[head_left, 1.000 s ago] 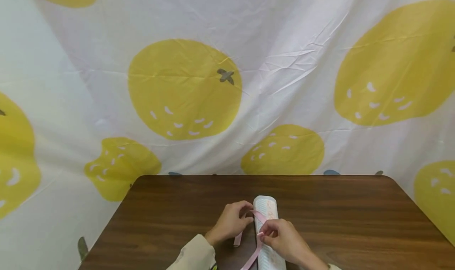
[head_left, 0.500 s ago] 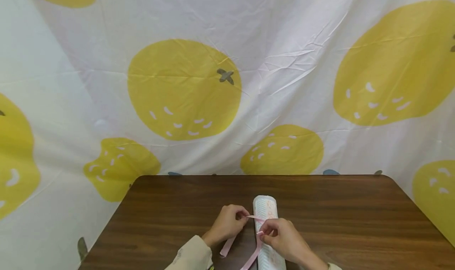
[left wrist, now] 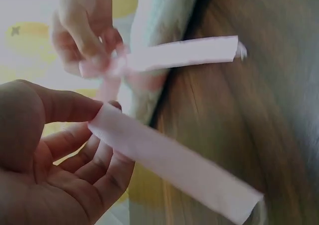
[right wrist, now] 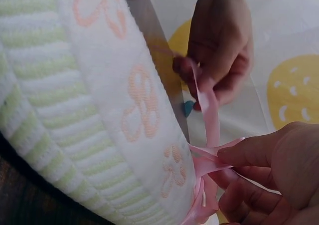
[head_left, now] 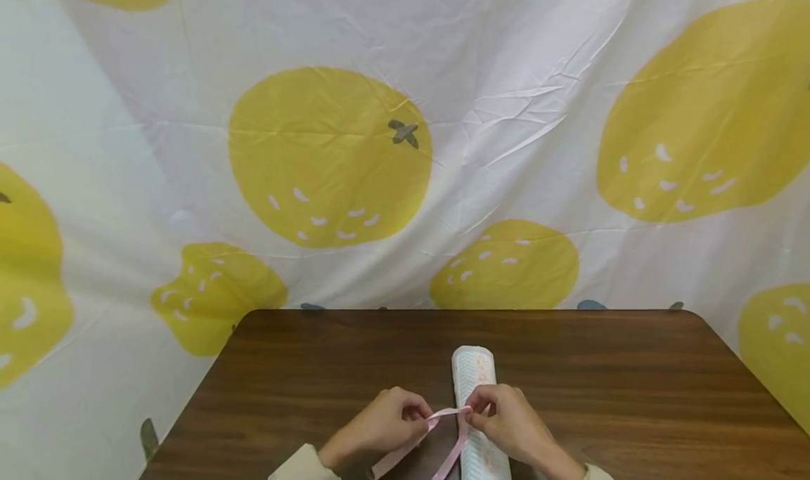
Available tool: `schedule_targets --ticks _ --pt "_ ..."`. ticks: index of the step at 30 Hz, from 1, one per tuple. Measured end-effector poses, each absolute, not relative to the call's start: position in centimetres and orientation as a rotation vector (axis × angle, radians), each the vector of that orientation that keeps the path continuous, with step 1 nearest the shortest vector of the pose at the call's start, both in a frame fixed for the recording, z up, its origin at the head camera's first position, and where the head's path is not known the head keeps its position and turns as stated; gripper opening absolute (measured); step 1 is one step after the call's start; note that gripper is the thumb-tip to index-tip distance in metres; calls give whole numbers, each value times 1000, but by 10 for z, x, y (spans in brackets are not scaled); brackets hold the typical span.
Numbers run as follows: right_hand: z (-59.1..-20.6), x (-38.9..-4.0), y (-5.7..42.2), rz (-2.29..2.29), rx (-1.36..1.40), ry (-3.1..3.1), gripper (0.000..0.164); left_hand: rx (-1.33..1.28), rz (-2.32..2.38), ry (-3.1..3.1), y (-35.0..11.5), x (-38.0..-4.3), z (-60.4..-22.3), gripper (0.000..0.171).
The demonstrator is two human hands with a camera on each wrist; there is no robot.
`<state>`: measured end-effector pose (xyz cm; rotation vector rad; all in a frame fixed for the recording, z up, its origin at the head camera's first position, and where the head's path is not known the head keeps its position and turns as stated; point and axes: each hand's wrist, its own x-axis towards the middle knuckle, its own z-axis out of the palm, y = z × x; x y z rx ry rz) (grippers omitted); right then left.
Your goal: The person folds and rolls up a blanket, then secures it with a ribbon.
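A rolled towel (head_left: 476,362), white with pale green stripes and orange figures, lies lengthwise on the table. Pink ribbon (left wrist: 172,155) runs about it, with loose ends hanging to its left. Left of the roll, my left hand (head_left: 387,424) pinches one strand between thumb and forefinger; its free tail stretches over the table in the left wrist view. Over the towel, my right hand (head_left: 511,424) pinches the ribbon where strands cross and loop, as the right wrist view shows. A taut piece joins both hands. The underside of the towel is hidden.
The dark wood-grain table (head_left: 316,346) has rounded far corners. Behind it hangs a white cloth (head_left: 506,37) printed with large yellow fruit.
My left hand has drawn back toward me and slightly left, pulling its ribbon strand away from the towel. My right hand stays nearly in place, still pinching.
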<state>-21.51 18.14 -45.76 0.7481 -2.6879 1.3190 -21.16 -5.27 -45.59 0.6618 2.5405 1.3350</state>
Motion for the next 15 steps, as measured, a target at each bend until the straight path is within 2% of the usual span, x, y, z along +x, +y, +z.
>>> schedule_targets --ticks 6,15 --pt "-456 -217 184 1331 750 -2708 9 680 1382 2409 -41 -193 -453 6" --pt "-454 -220 185 1307 761 -2717 7 727 1466 2242 -19 -178 -451 18"
